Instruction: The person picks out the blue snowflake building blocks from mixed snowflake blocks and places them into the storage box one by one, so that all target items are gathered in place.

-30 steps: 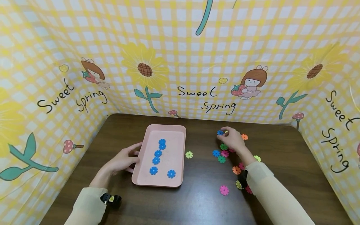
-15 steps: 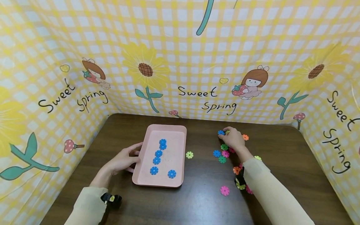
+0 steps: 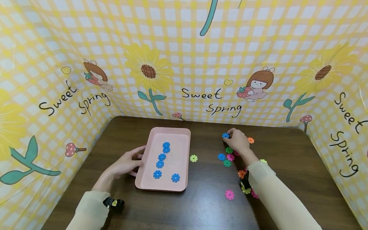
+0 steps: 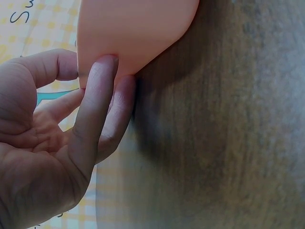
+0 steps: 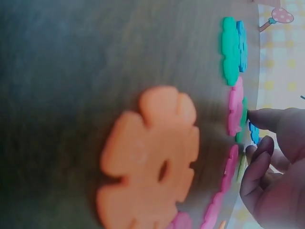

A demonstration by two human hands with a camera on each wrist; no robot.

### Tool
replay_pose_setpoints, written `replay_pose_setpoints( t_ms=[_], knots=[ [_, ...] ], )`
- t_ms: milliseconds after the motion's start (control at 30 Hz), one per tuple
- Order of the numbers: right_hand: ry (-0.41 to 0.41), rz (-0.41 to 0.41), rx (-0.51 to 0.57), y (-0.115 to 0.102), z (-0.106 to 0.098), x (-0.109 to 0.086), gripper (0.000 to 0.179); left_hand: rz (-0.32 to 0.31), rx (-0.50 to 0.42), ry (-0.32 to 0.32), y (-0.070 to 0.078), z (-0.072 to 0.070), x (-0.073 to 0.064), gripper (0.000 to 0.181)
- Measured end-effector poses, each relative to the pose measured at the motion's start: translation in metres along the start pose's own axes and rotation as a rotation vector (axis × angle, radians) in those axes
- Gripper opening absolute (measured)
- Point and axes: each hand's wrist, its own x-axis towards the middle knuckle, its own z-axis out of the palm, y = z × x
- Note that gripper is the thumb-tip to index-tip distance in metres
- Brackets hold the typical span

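In the head view, my left hand (image 3: 124, 164) holds the left side of a pink tray (image 3: 187, 153), with fingertips at its rim and outer wall. The left wrist view shows two fingers against the tray's wall (image 4: 128, 28). Several blue notched plastic discs (image 3: 162, 157) lie inside the tray. At the back right, my right hand (image 3: 239, 140) pinches a blue notched disc (image 3: 225, 135) between thumb and fingers, low over the table. That blue disc (image 5: 254, 133) also shows between the fingertips in the right wrist view.
Loose discs lie around my right forearm: green (image 3: 227, 163), blue (image 3: 221, 157), pink (image 3: 229, 195), orange (image 3: 241, 173) and yellow-green (image 3: 245, 189). One yellow-green disc (image 3: 194, 158) sits just right of the tray. A checked cloth (image 3: 198, 64) encloses the table's back and sides.
My right fingers have shifted slightly, and a yellow disc seen beside the blue one earlier is now hidden behind them. The left hand and tray stay put.
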Motion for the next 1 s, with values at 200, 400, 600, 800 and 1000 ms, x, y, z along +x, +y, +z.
replay_pose_setpoints(
  t_ms=[200,400,600,800,1000],
  knots=[
    [0.019,-0.050,-0.017,-0.002,0.001,-0.002,0.034,-0.006,-0.003,0.005,0.000,0.000,0.001,0.077],
    [-0.007,-0.117,-0.050,-0.005,0.002,-0.005,0.035,0.004,0.001,0.009,-0.001,0.001,0.001,0.077],
    [-0.021,-0.137,-0.025,-0.011,0.001,-0.010,0.033,-0.002,0.000,0.015,-0.001,0.001,0.000,0.076],
    [-0.035,-0.152,0.085,-0.018,0.005,-0.020,0.031,-0.005,-0.003,0.015,-0.001,0.001,-0.001,0.076],
    [-0.073,-0.220,0.118,-0.030,0.014,-0.030,0.022,-0.011,-0.005,0.014,0.000,0.001,-0.001,0.076]
  ],
)
